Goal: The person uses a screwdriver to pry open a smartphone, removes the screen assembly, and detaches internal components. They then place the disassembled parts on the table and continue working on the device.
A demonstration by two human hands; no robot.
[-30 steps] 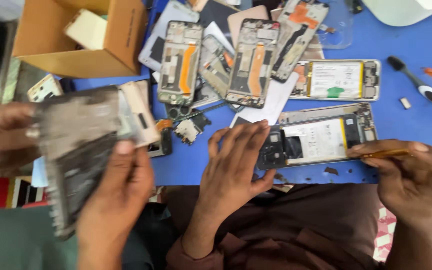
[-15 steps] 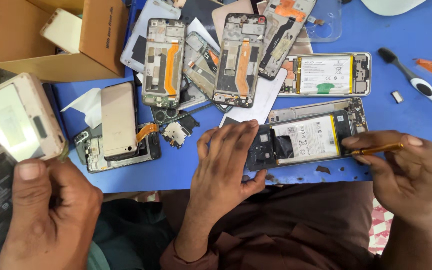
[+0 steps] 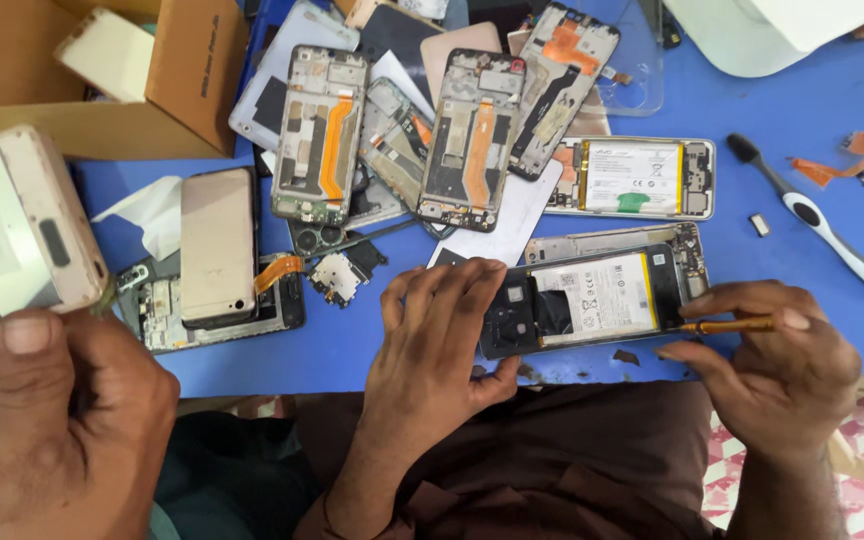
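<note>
An opened phone (image 3: 592, 300) with its white battery showing lies on the blue table (image 3: 352, 350) close to me. My left hand (image 3: 432, 350) lies over its left end, fingers on top and thumb against the near edge, holding it down. My right hand (image 3: 772, 370) pinches a thin orange-brown tool (image 3: 727, 325) whose tip touches the phone's right end.
A co-worker's hand (image 3: 62, 420) at bottom left holds a pale pink phone (image 3: 17, 230). A gold phone (image 3: 217, 245) rests on a frame. Several stripped phone frames (image 3: 317, 130) lie behind, with a cardboard box (image 3: 182, 70), another battery phone (image 3: 642, 178) and a black-and-white brush (image 3: 812, 215).
The co-worker's hands drew back to the left edge with the pink phone, uncovering the gold phone on the table. My own hands have barely moved on the opened phone.
</note>
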